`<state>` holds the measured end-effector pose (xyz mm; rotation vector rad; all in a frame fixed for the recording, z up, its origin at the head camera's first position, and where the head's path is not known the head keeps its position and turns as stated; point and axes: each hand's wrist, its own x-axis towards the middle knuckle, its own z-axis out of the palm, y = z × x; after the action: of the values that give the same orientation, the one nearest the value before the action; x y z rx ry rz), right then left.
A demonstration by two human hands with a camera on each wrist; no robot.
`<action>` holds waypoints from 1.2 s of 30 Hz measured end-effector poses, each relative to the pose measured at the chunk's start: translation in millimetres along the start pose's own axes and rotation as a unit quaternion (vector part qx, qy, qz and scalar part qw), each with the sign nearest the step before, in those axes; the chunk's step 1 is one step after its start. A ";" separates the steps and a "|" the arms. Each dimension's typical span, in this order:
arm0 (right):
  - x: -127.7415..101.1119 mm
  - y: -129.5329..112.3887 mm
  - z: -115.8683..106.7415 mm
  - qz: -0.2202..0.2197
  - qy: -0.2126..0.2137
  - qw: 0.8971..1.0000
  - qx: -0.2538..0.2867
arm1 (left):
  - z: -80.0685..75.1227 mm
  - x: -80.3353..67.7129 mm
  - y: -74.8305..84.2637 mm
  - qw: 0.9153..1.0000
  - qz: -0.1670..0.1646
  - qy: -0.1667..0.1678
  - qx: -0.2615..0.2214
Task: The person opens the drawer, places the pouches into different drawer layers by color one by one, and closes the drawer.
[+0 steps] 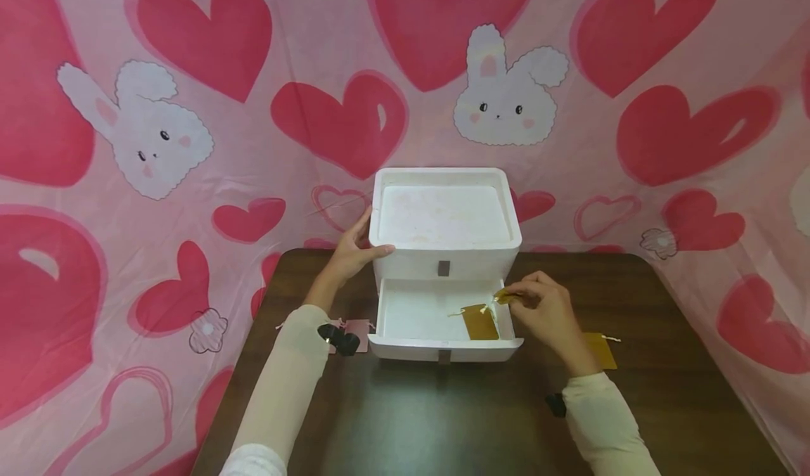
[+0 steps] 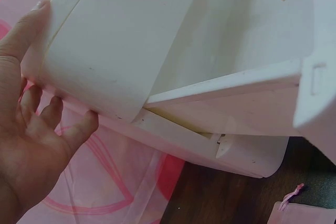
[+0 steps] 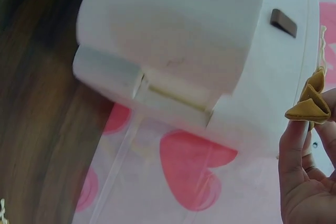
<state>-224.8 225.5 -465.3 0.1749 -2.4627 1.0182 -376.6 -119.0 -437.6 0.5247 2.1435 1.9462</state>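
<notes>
A white two-drawer unit [image 1: 444,264] stands on the dark table with its lower drawer [image 1: 411,311] pulled out. My left hand [image 1: 350,254] rests against its left corner, thumb along the front and fingertips touching the side. In the left wrist view the palm [image 2: 31,156] stays off the unit. My right hand [image 1: 547,311] pinches a small mustard-gold drawstring pouch [image 1: 504,296] over the drawer's right side. The pouch [image 3: 310,103] looks folded between thumb and fingers in the right wrist view. Inside the drawer lies another gold pouch [image 1: 479,324] with pale strings.
On the table right of the unit, a gold pouch [image 1: 602,353] lies partly behind my right wrist. Pink pouches [image 1: 358,335] lie to the left, partly covered by my left arm. A pink heart-and-rabbit cloth [image 1: 430,131] hangs behind the table.
</notes>
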 end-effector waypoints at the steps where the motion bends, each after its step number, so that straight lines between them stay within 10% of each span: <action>1: 0.6 -2.5 1.5 0.003 -0.005 1.000 0.001 | -0.1 -1.5 2.7 1.000 0.001 -0.001 0.000; 20: 9.4 -32.6 45.2 0.003 -0.031 0.999 0.030 | -3.6 9.3 -21.9 0.999 0.026 0.011 0.016; 36: 14.4 -50.2 68.8 0.027 -0.027 0.999 0.009 | -0.5 1.7 -2.2 1.000 0.019 -0.001 -0.003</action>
<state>-248.6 142.6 -469.1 0.1432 -2.5199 1.0715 -378.7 -118.9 -439.6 0.5697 2.1417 1.9700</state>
